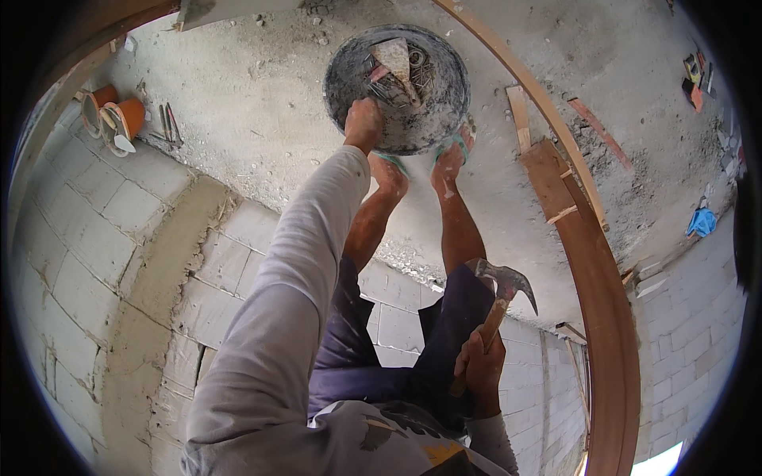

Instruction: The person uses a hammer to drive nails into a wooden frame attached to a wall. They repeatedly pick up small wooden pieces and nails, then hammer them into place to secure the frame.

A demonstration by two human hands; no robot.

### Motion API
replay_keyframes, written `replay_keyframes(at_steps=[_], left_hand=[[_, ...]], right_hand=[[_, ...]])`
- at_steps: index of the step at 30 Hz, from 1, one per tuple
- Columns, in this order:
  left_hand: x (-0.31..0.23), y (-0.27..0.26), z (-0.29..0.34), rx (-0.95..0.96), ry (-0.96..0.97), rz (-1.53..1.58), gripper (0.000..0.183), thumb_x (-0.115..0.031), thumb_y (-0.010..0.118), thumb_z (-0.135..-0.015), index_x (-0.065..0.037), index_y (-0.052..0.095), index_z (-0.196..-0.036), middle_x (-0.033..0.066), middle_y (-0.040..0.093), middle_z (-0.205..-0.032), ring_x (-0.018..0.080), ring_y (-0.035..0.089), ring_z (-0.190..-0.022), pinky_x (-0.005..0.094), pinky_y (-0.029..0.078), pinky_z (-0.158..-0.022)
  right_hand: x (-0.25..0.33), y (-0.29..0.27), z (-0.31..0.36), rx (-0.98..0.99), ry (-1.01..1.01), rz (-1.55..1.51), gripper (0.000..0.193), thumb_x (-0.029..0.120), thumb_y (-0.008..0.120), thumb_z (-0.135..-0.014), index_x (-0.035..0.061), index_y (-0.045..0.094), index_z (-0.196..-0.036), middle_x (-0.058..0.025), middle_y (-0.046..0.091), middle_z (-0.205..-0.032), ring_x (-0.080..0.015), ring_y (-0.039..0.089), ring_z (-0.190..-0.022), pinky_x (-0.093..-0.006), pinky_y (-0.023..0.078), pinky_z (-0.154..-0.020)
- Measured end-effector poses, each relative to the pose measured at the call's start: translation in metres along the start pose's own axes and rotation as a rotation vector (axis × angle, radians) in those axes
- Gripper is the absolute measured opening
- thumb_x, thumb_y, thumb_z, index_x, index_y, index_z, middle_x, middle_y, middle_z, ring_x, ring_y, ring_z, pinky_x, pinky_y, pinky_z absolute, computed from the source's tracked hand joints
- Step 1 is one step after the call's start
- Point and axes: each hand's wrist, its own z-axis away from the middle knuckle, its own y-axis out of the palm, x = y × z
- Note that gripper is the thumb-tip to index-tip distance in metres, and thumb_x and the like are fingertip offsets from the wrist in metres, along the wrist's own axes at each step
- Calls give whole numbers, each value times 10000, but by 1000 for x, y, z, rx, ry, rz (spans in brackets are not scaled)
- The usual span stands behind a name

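Observation:
My right hand [482,361] is wrapped round the wooden handle of a claw hammer [508,284], its metal head up beside my thigh. My left hand [364,123] is stretched out over the near left rim of a round black basin [341,67]. Its fingers are curled, and what they hold, if anything, is hidden. Inside the basin lie a mortar-crusted trowel [392,55], a pile of nails or wire bits [425,78] and a small reddish piece [379,73]. The basin stands on the floor just beyond my feet.
Two orange buckets [127,117] lie at the left by a block wall [103,206]. Wooden boards [595,317] and a long curved-looking batten [540,95] run along the right. Small tools [694,79] and a blue cloth or bag [702,223] lie at the far right.

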Motion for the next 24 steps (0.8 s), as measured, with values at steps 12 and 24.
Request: replay_keyframes(at_steps=[12,24], left_hand=[[6,47,-79,177,203,-385,283,-156,527,-960,-32,748,-1089,248,712,-1165,439,684,-1109,510,551,-952],[-2,-10,-77,211,201,-264,330,-217,515,-958,-21,723,-1123,267,688,-1218,466,654,-1138,532,513,-996]], right_hand=[[2,-26,-7,-18,45,-37,288,273,582,-1042,15,505,-940,-50,512,-595,-145,537,-405,-282,443,-394],[5,-22,-7,44,29,61,311,304,565,-1050,15,476,-975,-48,508,-582,-138,515,-380,-272,423,-349]])
